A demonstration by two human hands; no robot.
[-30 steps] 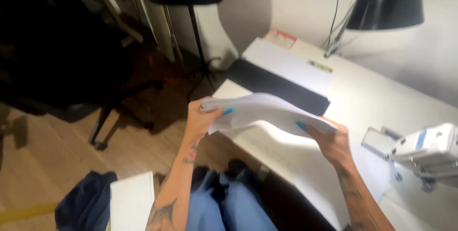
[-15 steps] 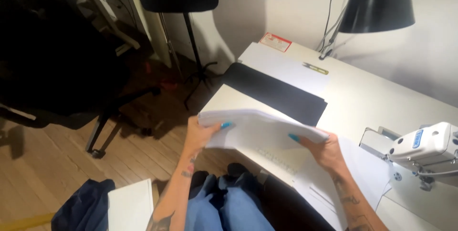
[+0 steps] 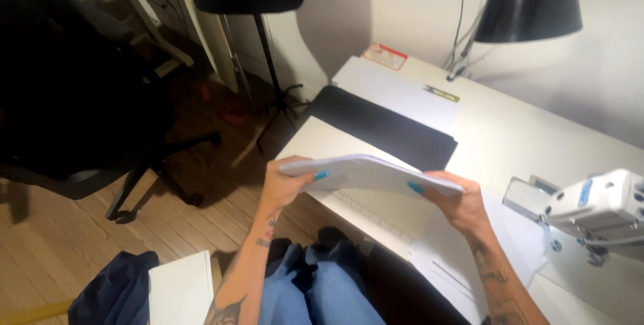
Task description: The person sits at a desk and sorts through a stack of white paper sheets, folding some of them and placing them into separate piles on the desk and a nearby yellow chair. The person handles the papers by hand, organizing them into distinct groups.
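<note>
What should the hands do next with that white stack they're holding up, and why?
Probably lower it flat onto the white table. Both the left hand and the right hand grip the white stack by its ends, in the air just above the table's near edge, with bare tabletop right under it beside the black cloth.

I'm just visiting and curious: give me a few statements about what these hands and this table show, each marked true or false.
1. Both hands, left hand and right hand, hold the white stack of sheets. True.
2. The stack lies flat on the table. False: it is held above it.
3. A black cloth lies on the table. True.
4. The sewing machine is black. False: it is white.
</note>
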